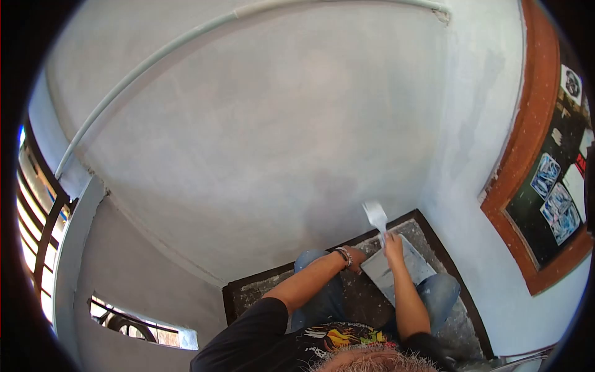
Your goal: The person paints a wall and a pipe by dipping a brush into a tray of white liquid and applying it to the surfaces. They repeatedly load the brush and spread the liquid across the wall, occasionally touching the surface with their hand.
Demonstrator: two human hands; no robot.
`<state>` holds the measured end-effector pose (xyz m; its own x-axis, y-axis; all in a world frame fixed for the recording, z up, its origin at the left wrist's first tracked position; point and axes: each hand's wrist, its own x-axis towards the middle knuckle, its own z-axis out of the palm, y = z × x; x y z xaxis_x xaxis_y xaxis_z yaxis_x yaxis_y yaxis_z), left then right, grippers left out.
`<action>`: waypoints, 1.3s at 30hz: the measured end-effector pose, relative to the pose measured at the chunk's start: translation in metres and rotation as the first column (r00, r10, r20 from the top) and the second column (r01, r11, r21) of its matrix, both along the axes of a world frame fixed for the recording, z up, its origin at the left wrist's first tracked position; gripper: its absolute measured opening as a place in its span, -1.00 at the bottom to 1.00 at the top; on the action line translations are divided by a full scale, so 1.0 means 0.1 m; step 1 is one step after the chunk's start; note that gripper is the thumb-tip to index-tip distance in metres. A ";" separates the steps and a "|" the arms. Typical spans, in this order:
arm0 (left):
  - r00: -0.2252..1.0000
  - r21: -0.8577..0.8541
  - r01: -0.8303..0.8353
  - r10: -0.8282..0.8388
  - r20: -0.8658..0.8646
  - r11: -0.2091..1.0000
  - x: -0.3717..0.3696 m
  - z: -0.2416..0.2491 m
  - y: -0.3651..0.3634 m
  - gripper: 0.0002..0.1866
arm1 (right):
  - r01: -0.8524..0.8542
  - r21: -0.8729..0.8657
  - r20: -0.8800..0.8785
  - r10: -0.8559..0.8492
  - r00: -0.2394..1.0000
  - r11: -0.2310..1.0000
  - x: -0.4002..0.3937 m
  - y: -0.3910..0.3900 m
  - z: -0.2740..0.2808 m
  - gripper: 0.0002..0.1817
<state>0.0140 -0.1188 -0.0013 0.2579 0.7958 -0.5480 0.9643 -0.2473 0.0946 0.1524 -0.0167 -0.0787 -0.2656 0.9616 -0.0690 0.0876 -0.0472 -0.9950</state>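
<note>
Head view: the right hand (393,244) is closing on a brush (375,215) by its handle — seemingly leaving the broad end free beyond the grip. A tray (378,277) is lying below, apparently for easy reach — the left hand (355,258) beside it, grip unclear.

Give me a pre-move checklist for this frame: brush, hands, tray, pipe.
1. Brush held by its handle: ok, in the right hand.
2. Brush clear of the wall: cannot tell, the wall is right behind it in this view.
3. Left hand free: cannot tell, it is beside the tray and its fingers are hard to make out.
4. Tray within reach: ok, it sits beneath the right forearm.
5. Paint in tray: cannot tell, too pale to judge.
6. Pipe away from the brush: ok, it runs high across the wall.
</note>
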 end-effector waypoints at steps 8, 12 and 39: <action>0.999 -0.045 -0.044 0.042 -0.032 0.998 -0.15 -0.09 0.01 -0.46 | -0.202 -0.153 -0.382 0.131 0.915 0.967 0.44 -0.35 0.76 -0.73; 0.995 -0.092 -0.034 0.024 -0.101 0.995 -0.09 -0.14 0.08 -0.46 | -0.086 -0.143 -0.445 0.014 0.895 0.986 0.57 -0.32 0.85 -0.73; 0.995 -0.141 0.051 -0.062 -0.074 0.989 0.05 -0.48 0.62 -0.36 | 0.259 0.210 -0.320 -0.184 0.929 0.943 1.51 -0.33 1.30 -0.75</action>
<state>0.0186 -0.0570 -0.0496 0.2528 0.6962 -0.6719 0.9548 -0.2916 0.0571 0.3032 -0.0493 0.0516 -0.0163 0.9746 0.2233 -0.1927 0.2161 -0.9572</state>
